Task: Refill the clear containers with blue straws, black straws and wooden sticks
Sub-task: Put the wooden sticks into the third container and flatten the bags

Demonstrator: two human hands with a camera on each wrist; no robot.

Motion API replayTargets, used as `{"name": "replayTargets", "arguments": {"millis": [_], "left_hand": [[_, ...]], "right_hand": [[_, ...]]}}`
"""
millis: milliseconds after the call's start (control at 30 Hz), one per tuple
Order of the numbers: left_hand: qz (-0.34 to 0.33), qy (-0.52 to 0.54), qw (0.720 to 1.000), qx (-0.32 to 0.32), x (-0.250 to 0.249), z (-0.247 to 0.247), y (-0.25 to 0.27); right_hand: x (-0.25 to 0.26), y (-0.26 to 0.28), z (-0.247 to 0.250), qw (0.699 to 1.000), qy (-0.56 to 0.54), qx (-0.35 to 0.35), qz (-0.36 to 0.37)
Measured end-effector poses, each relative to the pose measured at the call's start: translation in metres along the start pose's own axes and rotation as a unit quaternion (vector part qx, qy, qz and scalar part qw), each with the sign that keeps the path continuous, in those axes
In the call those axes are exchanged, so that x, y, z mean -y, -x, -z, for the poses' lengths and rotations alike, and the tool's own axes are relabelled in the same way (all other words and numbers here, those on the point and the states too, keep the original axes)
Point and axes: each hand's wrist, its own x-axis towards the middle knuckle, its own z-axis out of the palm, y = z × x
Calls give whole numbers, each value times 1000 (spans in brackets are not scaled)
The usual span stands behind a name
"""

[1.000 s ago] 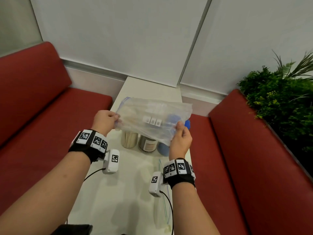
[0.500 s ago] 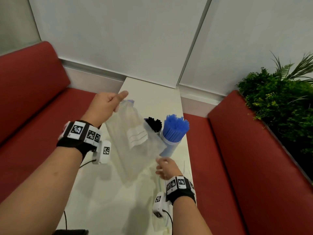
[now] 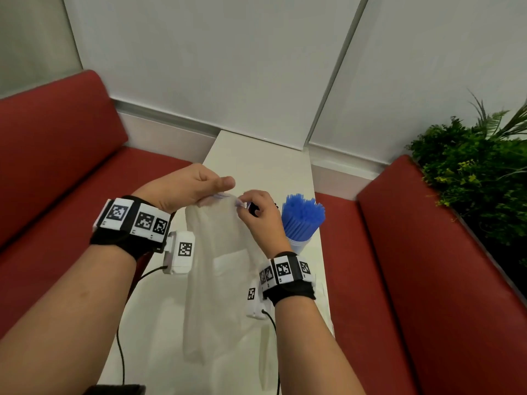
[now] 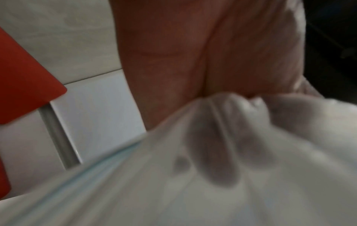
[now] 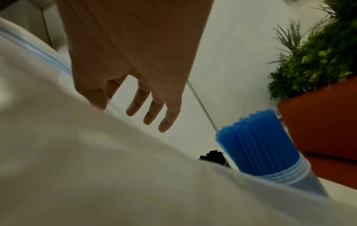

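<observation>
Since half a second ago, my right hand (image 3: 258, 215) has come up from the table (image 3: 256, 166) to the top edge of the empty clear bag (image 3: 216, 280), pinching it just beside my left hand (image 3: 185, 185), whose fingers grip that same edge. Blue straws (image 3: 302, 220) stand in a clear container (image 5: 301, 178) just right of the bag, black straws (image 5: 212, 156) peeking out beside them.

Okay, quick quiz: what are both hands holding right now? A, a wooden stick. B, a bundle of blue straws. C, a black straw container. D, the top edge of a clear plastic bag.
D: the left hand and right hand both pinch the top edge of the clear plastic bag; the blue straws stand untouched.
</observation>
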Motion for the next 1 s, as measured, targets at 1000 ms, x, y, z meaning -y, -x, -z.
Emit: {"name": "replayTargets", "arguments": {"millis": [1000], "left_hand": [[129, 241, 962, 17, 71, -6, 12]], "right_hand": [[-46, 36, 66, 901, -369, -88, -210]]}}
